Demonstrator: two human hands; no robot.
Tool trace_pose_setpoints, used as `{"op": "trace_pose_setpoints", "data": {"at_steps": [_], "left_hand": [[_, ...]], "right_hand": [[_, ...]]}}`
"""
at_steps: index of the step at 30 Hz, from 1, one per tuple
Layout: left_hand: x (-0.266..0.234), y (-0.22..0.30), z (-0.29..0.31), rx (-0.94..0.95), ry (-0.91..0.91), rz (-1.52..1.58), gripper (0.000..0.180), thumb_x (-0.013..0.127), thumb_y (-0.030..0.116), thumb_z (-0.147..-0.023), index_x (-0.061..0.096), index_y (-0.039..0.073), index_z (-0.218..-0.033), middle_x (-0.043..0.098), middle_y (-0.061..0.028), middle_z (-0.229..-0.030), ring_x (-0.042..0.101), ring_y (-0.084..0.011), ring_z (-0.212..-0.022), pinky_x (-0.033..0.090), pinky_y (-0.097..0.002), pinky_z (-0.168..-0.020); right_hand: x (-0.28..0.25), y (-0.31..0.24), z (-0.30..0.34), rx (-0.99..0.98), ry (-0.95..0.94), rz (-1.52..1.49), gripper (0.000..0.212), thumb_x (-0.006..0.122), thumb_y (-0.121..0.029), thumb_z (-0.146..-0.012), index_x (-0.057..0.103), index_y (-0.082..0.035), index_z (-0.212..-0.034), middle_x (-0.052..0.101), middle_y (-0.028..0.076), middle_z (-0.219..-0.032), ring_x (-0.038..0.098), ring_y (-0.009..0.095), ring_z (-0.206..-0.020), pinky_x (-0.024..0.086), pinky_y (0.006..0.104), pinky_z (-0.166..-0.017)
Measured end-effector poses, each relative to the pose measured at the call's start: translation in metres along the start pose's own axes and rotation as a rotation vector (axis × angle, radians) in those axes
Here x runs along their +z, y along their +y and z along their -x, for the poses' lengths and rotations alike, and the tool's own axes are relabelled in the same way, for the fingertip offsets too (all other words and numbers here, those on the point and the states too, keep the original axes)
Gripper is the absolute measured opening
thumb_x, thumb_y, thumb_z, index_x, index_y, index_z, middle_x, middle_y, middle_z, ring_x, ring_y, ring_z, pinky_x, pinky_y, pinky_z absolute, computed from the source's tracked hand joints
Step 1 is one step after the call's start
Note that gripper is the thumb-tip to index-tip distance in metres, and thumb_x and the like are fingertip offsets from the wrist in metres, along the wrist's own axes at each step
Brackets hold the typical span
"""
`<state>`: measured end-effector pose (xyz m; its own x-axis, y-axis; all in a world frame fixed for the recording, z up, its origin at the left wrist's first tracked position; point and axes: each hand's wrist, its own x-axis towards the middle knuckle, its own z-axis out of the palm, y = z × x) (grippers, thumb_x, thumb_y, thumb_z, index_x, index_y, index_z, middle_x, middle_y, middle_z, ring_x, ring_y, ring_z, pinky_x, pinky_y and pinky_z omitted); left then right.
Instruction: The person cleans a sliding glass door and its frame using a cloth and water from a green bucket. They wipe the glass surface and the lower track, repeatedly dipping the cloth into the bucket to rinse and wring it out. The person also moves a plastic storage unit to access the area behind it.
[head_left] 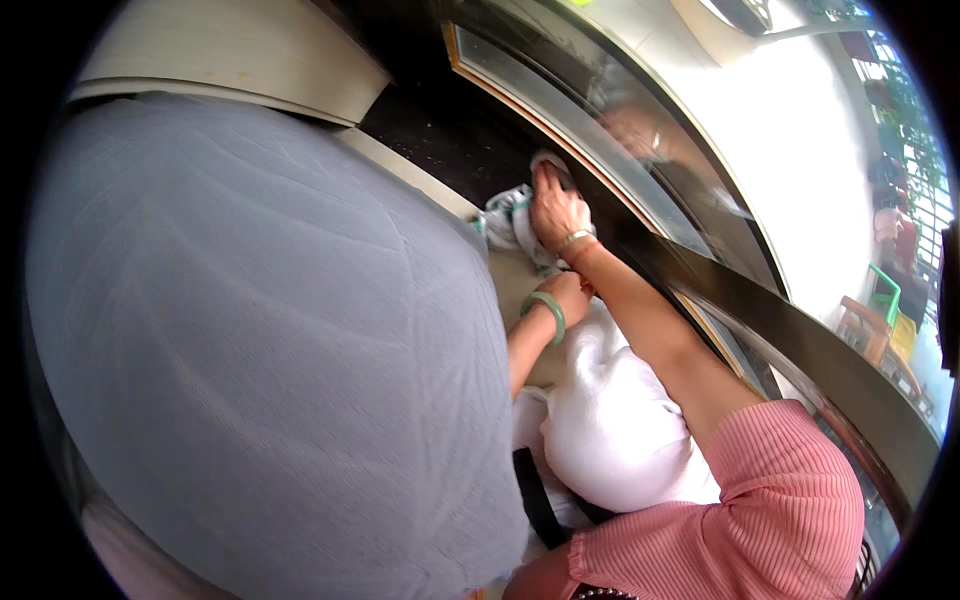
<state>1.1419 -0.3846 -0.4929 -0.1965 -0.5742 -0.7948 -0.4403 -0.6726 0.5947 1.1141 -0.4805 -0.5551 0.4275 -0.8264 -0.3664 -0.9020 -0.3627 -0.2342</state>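
My right hand (558,212), with a bracelet at the wrist, presses a white and green cloth (512,222) onto a dark ledge (455,150). White cloth shows beyond its fingertips, and a crumpled part hangs beside the hand. Just below that wrist is my left hand (566,293), wearing a green bangle (550,318). Its fingers look curled in, partly hidden by the right forearm, and whatever they may hold does not show.
A framed glass pane (600,125) runs along the ledge's right side, with a metal rail (760,305) nearer me. A large grey fabric-covered form (270,340) fills the left. Behind it stands a pale cabinet or panel (230,50).
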Motion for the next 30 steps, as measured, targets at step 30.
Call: {"op": "trace_pose_setpoints", "data": {"at_steps": [30], "left_hand": [[0.01, -0.026, -0.005, -0.027, 0.048, -0.161, 0.03, 0.048, 0.017, -0.09, 0.044, -0.002, -0.113, 0.063, -0.0212, -0.085, 0.062, -0.0261, -0.05, 0.05, -0.0368, -0.039]], "right_hand": [[0.04, 0.041, 0.059, 0.082, 0.053, -0.076, 0.061, 0.05, -0.01, -0.08, 0.03, -0.001, -0.136, 0.036, 0.021, -0.137, 0.065, 0.037, -0.084, 0.054, 0.0435, -0.063]]}}
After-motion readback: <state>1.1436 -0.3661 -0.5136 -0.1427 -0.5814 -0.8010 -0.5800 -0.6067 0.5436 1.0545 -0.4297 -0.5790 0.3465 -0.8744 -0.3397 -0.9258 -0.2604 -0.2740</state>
